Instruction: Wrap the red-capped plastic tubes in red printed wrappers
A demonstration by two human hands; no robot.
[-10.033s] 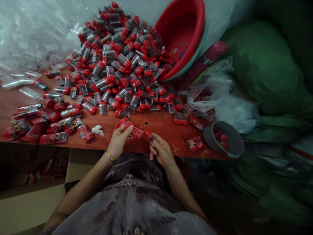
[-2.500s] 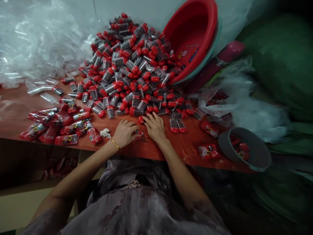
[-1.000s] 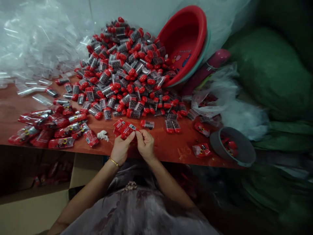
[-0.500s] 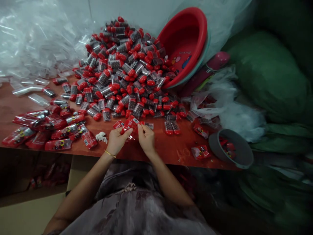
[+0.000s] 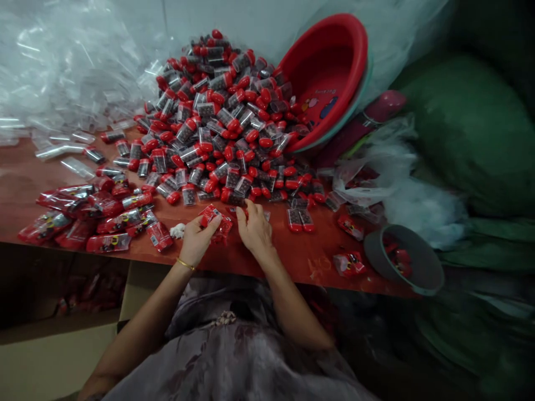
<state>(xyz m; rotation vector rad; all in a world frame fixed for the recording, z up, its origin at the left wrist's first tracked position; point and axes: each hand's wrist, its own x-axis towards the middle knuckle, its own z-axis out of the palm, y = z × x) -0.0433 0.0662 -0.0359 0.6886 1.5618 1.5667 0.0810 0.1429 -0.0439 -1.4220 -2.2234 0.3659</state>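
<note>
A red printed plastic packet (image 5: 220,224) is pinched between the thumb and fingers of my left hand (image 5: 198,240), just above the table. My right hand (image 5: 256,229) is off the packet, at the front foot of the pile, thumb and fingers apart with the fingertips partly hidden. Close to those fingertips lies a clear tube with a red cap and dark contents (image 5: 230,196). The pile of red-capped tubes (image 5: 225,122) rises behind both hands. A crumpled white scrap (image 5: 178,230) sits left of my left hand.
Filled red packets (image 5: 111,223) lie at left, with empty clear sleeves (image 5: 77,167) behind them. A red basin (image 5: 355,61) leans at the back right. Two paired tubes (image 5: 300,220), a loose packet (image 5: 350,264) and a grey bowl (image 5: 418,278) are on the right.
My right hand has let go of the packet and moved forward toward the pile. My left hand keeps the packet. The whole view has shifted slightly.
</note>
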